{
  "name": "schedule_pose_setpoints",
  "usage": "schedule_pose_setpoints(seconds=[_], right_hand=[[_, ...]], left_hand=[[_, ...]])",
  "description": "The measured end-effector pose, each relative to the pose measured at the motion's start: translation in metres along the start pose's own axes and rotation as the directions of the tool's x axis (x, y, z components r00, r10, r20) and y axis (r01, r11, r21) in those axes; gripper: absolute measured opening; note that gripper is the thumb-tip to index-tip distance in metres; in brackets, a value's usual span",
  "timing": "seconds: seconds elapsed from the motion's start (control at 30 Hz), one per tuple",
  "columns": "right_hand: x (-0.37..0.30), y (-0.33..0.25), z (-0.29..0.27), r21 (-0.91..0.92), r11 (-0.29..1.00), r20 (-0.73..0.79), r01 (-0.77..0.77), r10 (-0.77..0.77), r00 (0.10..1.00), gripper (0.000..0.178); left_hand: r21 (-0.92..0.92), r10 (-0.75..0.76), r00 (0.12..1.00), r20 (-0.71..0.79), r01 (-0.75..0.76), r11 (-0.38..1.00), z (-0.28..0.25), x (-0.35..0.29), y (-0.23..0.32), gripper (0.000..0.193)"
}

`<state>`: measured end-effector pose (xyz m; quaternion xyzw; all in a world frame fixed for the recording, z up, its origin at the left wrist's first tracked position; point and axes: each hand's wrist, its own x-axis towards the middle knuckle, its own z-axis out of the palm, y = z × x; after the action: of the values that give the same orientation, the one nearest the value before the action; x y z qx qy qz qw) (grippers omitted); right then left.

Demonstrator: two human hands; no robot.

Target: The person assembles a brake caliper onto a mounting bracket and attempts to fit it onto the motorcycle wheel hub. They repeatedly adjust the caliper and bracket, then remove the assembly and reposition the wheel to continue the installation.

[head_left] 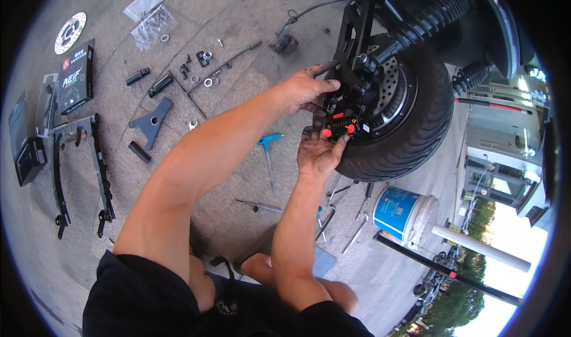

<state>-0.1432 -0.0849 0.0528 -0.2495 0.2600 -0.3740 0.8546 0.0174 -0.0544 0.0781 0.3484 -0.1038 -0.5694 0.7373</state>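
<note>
Paved ground (232,16), bearing most of the following; at the far left, one open dark box (30,161), two long black metal arms (100,167) joined at their upper ends, and one upright black box (77,78) with light lettering; beyond it, one silver perforated disc (70,33); further right and far, one clear plastic bag (153,28) of small parts; two black cylindrical sockets (159,85), end by end; nearer, one grey three-armed plate (153,122) and one short dark tube (140,152); right of these, loose washers (208,82) and one long-handled bar (232,57); one teal T-handled key (269,153), near the right forearm; at centre right, left hand (304,90), thumb and fingers slightly apart against the dark bracketry, whether gripping cannot be told; below it, right hand (320,154), palm up, thumb and fingers narrowed on the lower edge of one black caliper (339,120) with red fittings, located between the hands and beside the wheel's drilled disc (389,78); one broad black tyre (404,161), around that disc; one coil-spring shock absorber (434,19), above; one blue-and-white bucket (395,212), right and nearer; one pale pole (482,248), rightmost.
</note>
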Motion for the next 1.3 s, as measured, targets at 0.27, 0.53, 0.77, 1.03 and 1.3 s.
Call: schedule_pose_setpoints(seconds=[0.27, 0.53, 0.77, 1.03, 1.3], right_hand=[[-0.001, -0.002, -0.001, -0.027, 1.000, -0.008, -0.007, 0.006, 1.000, 0.050], [-0.001, -0.002, -0.002, -0.037, 0.999, 0.038, -0.014, 0.015, 0.999, 0.052], [0.000, -0.001, -0.004, -0.056, 0.998, 0.049, -0.006, 0.009, 0.999, 0.054], [0.000, -0.001, -0.003, -0.054, 0.999, 0.054, 0.000, 0.003, 0.999, 0.053], [0.001, -0.004, -0.005, -0.042, 0.999, 0.064, -0.023, 0.026, 0.998, 0.054]], left_hand=[[-0.038, 0.039, 0.999, -0.035, -0.041, 0.998, -0.002, 0.003, -0.006, 0.069], [-0.070, 0.082, 0.996, -0.022, -0.083, 0.994, 0.000, 0.005, -0.012, 0.067], [-0.043, 0.053, 0.998, 0.028, -0.052, 0.998, -0.005, 0.003, -0.007, 0.071], [-0.069, 0.045, 0.999, -0.006, -0.045, 0.997, 0.000, 0.002, -0.009, 0.068], [-0.115, 0.129, 0.992, -0.014, -0.129, 0.985, -0.002, 0.009, -0.017, 0.068]])
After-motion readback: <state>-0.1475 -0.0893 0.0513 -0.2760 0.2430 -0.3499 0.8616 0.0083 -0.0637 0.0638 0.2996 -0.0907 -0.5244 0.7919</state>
